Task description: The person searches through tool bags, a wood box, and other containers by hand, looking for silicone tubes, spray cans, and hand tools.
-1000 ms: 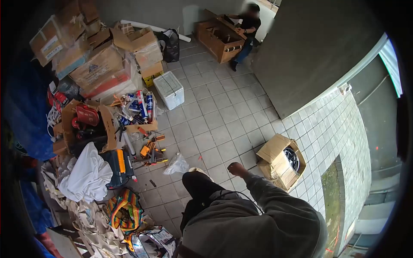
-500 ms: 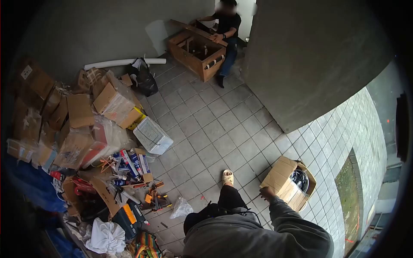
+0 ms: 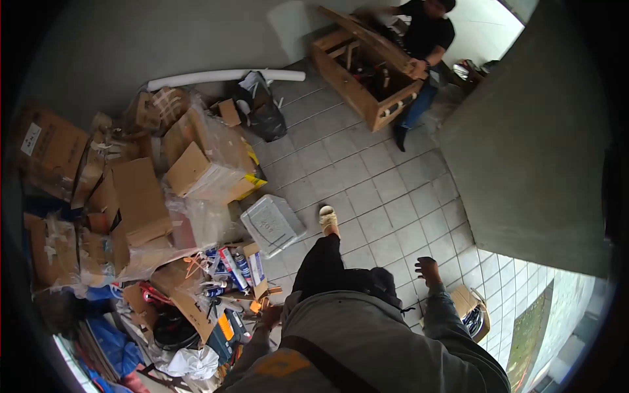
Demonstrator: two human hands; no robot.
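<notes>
Right hand (image 3: 428,269) held out over grey floor tiles (image 3: 386,216), fingers loosely spread, holding nothing. Nearest thing: open cardboard box (image 3: 470,313) just below and right of it, dark round part inside. Left hand (image 3: 269,315) low beside hip, near orange tools (image 3: 226,324) on the floor; grip impossible to tell. White plastic crate (image 3: 272,224) beside sandalled foot (image 3: 327,217). Far off, another person (image 3: 424,39) gripping wooden crate (image 3: 363,69).

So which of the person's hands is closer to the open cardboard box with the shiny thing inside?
The right hand. It hangs just above the open cardboard box, not touching it. The left hand is across the body, by the tool pile.
</notes>
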